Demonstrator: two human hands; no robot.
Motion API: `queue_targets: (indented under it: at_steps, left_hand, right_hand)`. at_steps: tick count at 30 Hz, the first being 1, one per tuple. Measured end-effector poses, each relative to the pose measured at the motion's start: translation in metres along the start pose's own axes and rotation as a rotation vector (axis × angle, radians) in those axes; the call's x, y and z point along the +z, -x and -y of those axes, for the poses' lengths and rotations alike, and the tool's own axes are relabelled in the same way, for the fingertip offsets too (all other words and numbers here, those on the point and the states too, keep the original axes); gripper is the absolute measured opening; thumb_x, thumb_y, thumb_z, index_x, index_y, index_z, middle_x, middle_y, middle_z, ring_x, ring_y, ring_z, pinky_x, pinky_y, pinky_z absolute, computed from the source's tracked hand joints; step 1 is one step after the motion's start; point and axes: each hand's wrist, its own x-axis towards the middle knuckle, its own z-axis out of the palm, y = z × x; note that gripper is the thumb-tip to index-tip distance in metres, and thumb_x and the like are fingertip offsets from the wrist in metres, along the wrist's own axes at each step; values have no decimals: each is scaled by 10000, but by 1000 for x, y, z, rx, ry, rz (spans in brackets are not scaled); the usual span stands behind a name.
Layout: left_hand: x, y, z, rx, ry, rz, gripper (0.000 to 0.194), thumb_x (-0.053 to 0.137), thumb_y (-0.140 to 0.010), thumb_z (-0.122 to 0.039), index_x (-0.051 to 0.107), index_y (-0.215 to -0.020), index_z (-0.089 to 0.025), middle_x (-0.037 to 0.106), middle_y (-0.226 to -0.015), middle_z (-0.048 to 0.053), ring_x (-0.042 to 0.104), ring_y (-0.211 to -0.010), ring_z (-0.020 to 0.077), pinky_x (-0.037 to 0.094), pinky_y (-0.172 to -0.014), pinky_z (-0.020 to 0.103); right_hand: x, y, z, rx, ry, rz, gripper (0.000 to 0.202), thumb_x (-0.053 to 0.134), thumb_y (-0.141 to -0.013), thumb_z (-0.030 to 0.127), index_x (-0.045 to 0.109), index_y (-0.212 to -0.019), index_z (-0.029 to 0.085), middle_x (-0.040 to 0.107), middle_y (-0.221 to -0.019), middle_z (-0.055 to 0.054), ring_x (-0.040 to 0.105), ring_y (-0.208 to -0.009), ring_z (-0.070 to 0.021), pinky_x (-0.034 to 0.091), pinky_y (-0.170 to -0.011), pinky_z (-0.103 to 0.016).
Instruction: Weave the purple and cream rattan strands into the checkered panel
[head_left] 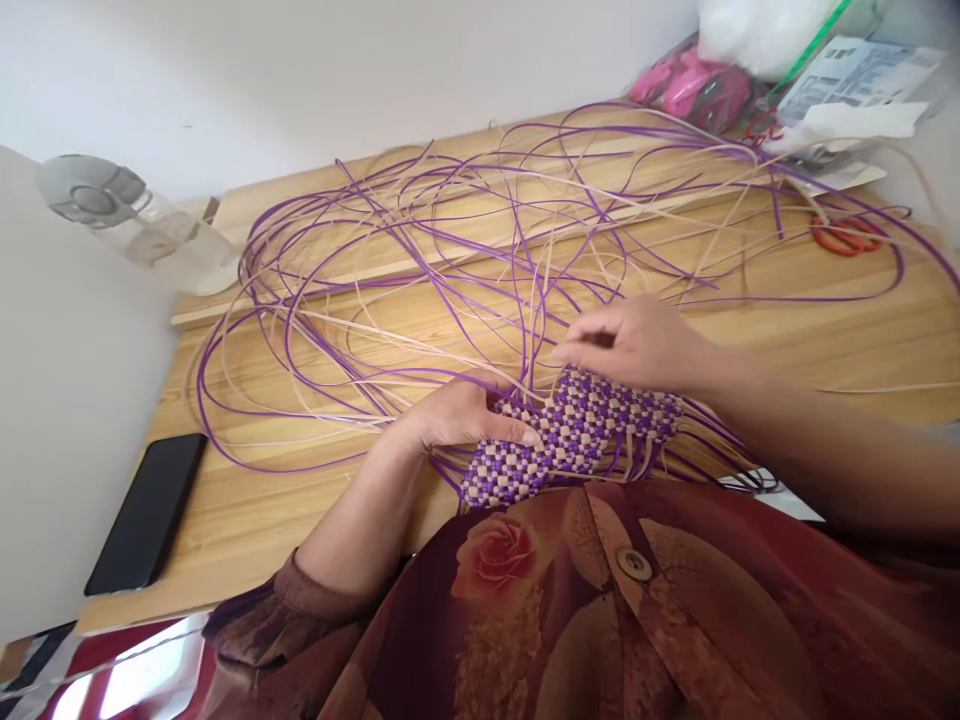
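Note:
A woven piece of purple and beige strips [577, 425] lies at the table's near edge, against the patterned shirt. My left hand [469, 415] grips its left part, thumb on top and fingers underneath, mostly hidden. Just above the upper edge of the weave, my right hand [626, 340] has thumb and forefinger pinched together; a thin beige strip seems to run to the fingertips. Long loose purple and beige strips [450, 260] spread from the weave across the table in big loops. Shorter strip ends stick out at its lower right side.
A black phone [148, 512] lies at the table's left edge. Behind it stands a clear bottle with a grey lid [142, 225]. Red-handled scissors [847, 236] lie at the right, near papers [855, 85] and a pink bagged item [694, 85]. The wooden table [810, 335] meets a white wall.

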Motion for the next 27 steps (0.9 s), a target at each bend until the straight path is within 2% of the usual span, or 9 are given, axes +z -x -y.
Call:
queue_targets:
  at_steps: [2,6,9,15,19,21,23,25,27]
  left_hand:
    - [1,0,0,14,-57,-45,296,752,-654,-385,736,-891,-208,707,-802,1,622,-729,180,449,-648,237]
    - [0,0,1,55,-168,-87,263,753,-639,-369,735,-824,-183,675,-732,-8,587,-697,169,427,-634,234]
    - [1,-1,3,63,-149,-91,237,741,-645,-345,739,-818,-183,661,-713,-16,572,-675,162,425,-630,235]
    - [6,-4,3,118,-32,-95,221,732,-631,-283,736,-829,-184,673,-761,-9,603,-788,192,459,-767,270]
    - [9,-7,5,49,26,-143,187,749,-598,-241,716,-760,-155,641,-686,-13,576,-694,157,444,-691,252]
    - [10,-9,8,15,175,-129,218,755,-607,-263,706,-781,-141,646,-703,-3,572,-659,140,437,-666,246]
    - [11,-11,12,-14,346,-127,255,755,-625,-290,690,-819,-138,649,-717,4,569,-628,127,433,-644,243]
    - [13,-13,15,-34,449,-158,250,760,-627,-288,670,-807,-141,631,-687,-6,549,-583,108,421,-614,234]
    - [14,-15,17,-38,487,-187,246,772,-609,-266,662,-789,-139,622,-671,-12,546,-573,100,419,-612,231]
  right_hand:
    - [16,5,18,-56,-26,98,306,616,-821,479,669,-783,181,596,-626,27,475,-558,-88,283,-547,-241]
    - [37,5,34,-34,58,97,288,641,-789,461,646,-780,173,621,-664,8,476,-563,-96,272,-539,-234]
    - [39,2,37,14,61,104,257,642,-776,441,638,-769,183,616,-653,15,459,-534,-90,264,-523,-227]
    - [45,-2,47,20,49,31,229,618,-792,398,616,-743,174,614,-645,3,469,-539,-93,258,-525,-235]
    - [50,-10,55,-9,-14,17,145,592,-794,294,598,-723,168,577,-590,17,452,-524,-88,273,-525,-239]
    - [33,-12,51,15,-194,-6,125,586,-799,282,600,-737,175,553,-580,27,446,-518,-82,297,-516,-237]
    - [-4,-10,33,84,-465,-123,127,607,-804,320,590,-769,200,510,-570,45,422,-496,-70,299,-487,-231]
    - [-54,0,-2,175,-706,-326,234,643,-795,375,506,-678,226,391,-504,64,327,-431,-49,212,-426,-231]
    - [-103,20,-53,198,-751,-547,380,666,-774,413,401,-572,229,299,-450,59,219,-403,-35,138,-409,-269]
